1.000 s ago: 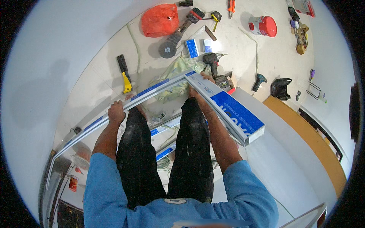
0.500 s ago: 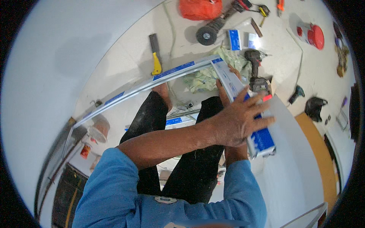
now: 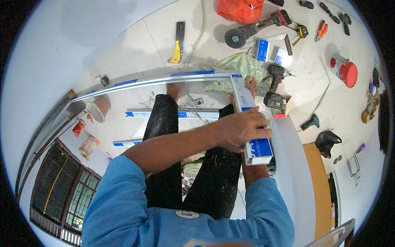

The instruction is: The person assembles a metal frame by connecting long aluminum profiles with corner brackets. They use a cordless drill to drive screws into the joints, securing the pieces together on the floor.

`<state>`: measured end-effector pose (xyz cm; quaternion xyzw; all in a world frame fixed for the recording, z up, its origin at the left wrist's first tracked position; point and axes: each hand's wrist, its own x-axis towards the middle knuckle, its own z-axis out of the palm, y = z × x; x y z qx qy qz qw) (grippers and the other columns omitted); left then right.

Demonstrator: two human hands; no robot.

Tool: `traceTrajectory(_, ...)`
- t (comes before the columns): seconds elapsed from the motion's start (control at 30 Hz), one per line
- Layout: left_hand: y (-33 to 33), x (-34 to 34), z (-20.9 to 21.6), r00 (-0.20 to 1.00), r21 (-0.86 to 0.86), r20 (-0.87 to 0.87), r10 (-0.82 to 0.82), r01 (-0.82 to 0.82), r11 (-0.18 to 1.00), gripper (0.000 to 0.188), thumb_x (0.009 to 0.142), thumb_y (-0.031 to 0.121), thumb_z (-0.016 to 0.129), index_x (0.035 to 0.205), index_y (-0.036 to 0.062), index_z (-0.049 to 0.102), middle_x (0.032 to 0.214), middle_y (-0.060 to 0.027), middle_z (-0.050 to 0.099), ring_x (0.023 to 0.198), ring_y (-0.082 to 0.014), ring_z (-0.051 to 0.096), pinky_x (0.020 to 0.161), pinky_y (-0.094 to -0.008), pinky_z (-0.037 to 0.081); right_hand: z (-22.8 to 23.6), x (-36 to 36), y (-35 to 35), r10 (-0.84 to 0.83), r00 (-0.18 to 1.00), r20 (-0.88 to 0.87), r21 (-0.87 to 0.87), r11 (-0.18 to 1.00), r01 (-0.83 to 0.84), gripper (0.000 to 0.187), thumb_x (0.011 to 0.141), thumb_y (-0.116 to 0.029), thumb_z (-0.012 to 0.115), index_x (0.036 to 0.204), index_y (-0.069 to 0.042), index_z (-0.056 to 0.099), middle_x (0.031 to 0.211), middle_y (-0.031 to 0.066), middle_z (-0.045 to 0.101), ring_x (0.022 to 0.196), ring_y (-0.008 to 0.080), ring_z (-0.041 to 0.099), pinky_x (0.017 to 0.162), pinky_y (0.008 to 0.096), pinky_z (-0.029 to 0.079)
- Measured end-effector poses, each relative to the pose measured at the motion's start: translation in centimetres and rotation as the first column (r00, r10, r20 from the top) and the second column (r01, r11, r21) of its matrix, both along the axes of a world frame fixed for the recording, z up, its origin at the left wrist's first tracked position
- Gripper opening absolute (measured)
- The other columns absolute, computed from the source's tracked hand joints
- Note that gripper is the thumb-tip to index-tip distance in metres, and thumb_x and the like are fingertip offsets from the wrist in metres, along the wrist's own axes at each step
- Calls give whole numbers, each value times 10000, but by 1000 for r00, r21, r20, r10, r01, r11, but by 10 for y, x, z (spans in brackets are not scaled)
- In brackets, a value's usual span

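A white and blue film-covered aluminium profile [image 3: 243, 95] runs from a far corner back toward me. At that corner it meets a long, thin aluminium bar [image 3: 192, 74] that stretches away to the left. My left hand [image 3: 245, 128] reaches across my body and lies over the near part of the profile, its fingers bent round the edge. My right forearm [image 3: 255, 173] passes under the profile's near end; the profile and my left hand hide my right hand. Both my bare feet, one of them this foot [image 3: 250, 83], are by the far corner.
Beyond the frame lie a hand tool with a yellow handle [image 3: 176, 53], an angle grinder [image 3: 247, 33], a cordless drill [image 3: 277, 78], pliers [image 3: 321, 29] and a red-lidded bucket [image 3: 345, 71]. More profiles [image 3: 193, 115] lie beneath my legs. A white wall [image 3: 37, 61] rises at left.
My left hand's fingers, spread above the profile before, now bend over it. The profile's near end sits farther left in view. My view has shifted, showing more floor and the window at lower left.
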<state>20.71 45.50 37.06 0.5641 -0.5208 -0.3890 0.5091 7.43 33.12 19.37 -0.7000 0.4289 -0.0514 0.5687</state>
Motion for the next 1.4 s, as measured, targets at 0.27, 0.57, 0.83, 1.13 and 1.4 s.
traceTrajectory(0.27, -6, 24, -24, 999, 95, -44, -8, 12, 995, 633, 783, 271, 901, 1346, 77, 687, 1406, -183, 669, 1377, -418, 619, 1198, -518, 490, -12, 19, -12, 82, 996, -24, 37, 996, -81, 492, 911, -140, 786, 1364, -6, 648, 1511, 210, 631, 1352, 296, 617, 1134, 437, 512)
traceTrajectory(0.57, 6, 11, -29, 940, 101, 206, 271, -296, 950, 796, 662, 345, 948, 1407, 183, 717, 1422, -81, 743, 1346, -372, 667, 1199, -519, 490, -11, 1, -53, 456, 873, -177, 129, 890, -438, 434, 957, -161, 768, 1340, 19, 672, 1490, 209, 643, 1336, 287, 625, 1115, 427, 522)
traceTrajectory(0.83, 19, -19, -21, 859, 368, 345, 377, -494, 788, 484, 669, 251, 853, 1135, 147, 773, 1048, -114, 790, 1052, -412, 734, 903, -557, 599, 263, 48, -83, 736, 657, 163, 231, 619, -751, 701, 999, -321, 807, 1560, 10, 547, 1522, 230, 629, 1352, 357, 623, 1137, 496, 505)
traceTrajectory(1.13, -13, -15, -33, 879, 529, 343, 330, -471, 706, 583, 665, 287, 912, 1215, 173, 756, 1093, -103, 775, 1129, -396, 728, 963, -562, 602, 253, 90, -73, 931, 115, -346, -245, 29, -969, 694, 910, -258, 849, 1489, 8, 575, 1357, 302, 687, 1230, 523, 678, 1002, 579, 580)
traceTrajectory(1.4, 4, -61, -33, 379, 457, 312, 871, -864, 212, 733, 773, 384, 897, 1381, 39, 680, 1186, -219, 755, 1223, -448, 699, 1041, -570, 580, 259, 105, -79, 910, 52, -411, -211, -39, -977, 530, 984, -279, 823, 1379, 32, 654, 1198, 316, 746, 1108, 521, 733, 946, 567, 590)
